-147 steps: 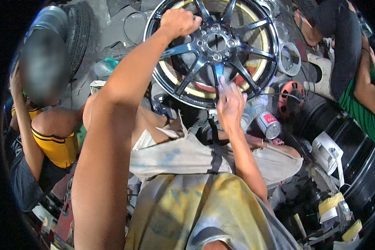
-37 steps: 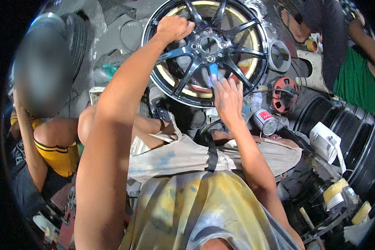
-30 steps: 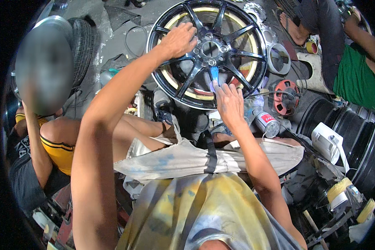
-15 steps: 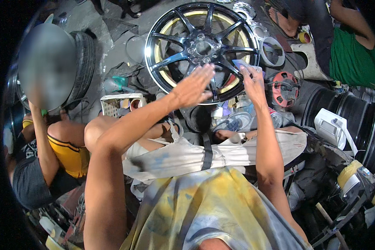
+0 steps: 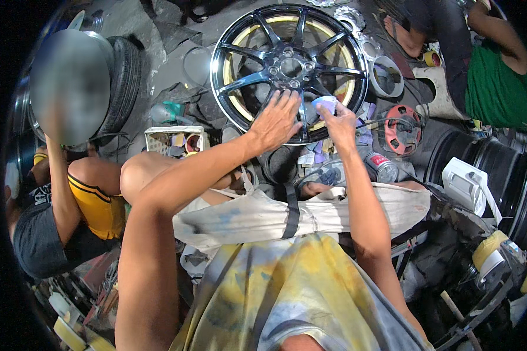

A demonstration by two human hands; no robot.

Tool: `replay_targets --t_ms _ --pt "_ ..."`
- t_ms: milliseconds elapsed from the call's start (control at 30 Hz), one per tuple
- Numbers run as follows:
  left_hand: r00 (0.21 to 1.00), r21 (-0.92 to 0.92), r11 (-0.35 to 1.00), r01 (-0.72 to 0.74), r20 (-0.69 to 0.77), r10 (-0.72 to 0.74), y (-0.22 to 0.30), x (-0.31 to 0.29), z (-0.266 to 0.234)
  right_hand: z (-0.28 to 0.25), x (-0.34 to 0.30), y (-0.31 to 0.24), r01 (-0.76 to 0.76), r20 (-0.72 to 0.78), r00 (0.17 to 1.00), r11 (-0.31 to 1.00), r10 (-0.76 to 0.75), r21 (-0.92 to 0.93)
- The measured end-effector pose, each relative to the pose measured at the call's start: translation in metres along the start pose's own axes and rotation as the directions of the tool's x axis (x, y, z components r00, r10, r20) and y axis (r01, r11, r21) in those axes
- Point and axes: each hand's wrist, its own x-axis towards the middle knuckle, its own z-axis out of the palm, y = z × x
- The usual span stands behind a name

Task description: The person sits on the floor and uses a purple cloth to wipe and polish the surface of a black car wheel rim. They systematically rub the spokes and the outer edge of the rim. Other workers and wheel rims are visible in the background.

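A glossy black alloy wheel [image 5: 243, 83] with several spokes and a polished rim lies face up in front of me. Yellowish tape or paper shows around its inner barrel. My left hand [image 5: 277, 121] lies with outstretched fingers over the near spokes, just below the hub, holding nothing. To its right, my right hand [image 5: 339, 125] pinches a small folded purple-and-white sheet [image 5: 325, 105] between thumb and fingers. That sheet is over the wheel's near right part; whether it touches a spoke, I cannot tell.
A white basket [image 5: 151, 142] with tape rolls and paper stands left of the wheel. Right of it are a red round slotted part [image 5: 402, 130], a drink can [image 5: 382, 168] and stacked dark rims [image 5: 459, 146]. Other people sit at far left, near a tyre [image 5: 125, 88], and at upper right.
My right hand has moved left with the sheet, from the rim's right edge toward the near spokes. My left hand has moved slightly left and lower. The view has shifted a little.
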Motion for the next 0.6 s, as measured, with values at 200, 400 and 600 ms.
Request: replay_targets --t_ms 200,400,600 --pt "0.917 -0.230 0.970 -0.080 0.363 0.162 0.019 -0.039 -0.060 0.029 0.003 0.006 -0.128 -0.003 0.992 0.991 0.128 0.042" --pt "0.862 -0.416 0.903 -0.109 0.413 0.294 0.026 -0.052 -0.140 0.039 0.004 0.015 -0.022 -0.115 0.993 0.980 -0.001 -0.198" --pt "0.862 -0.288 0.907 -0.308 0.319 0.395 0.062 -0.037 -0.151 0.053 0.003 0.007 -0.004 -0.140 0.990 0.997 -0.007 -0.082"
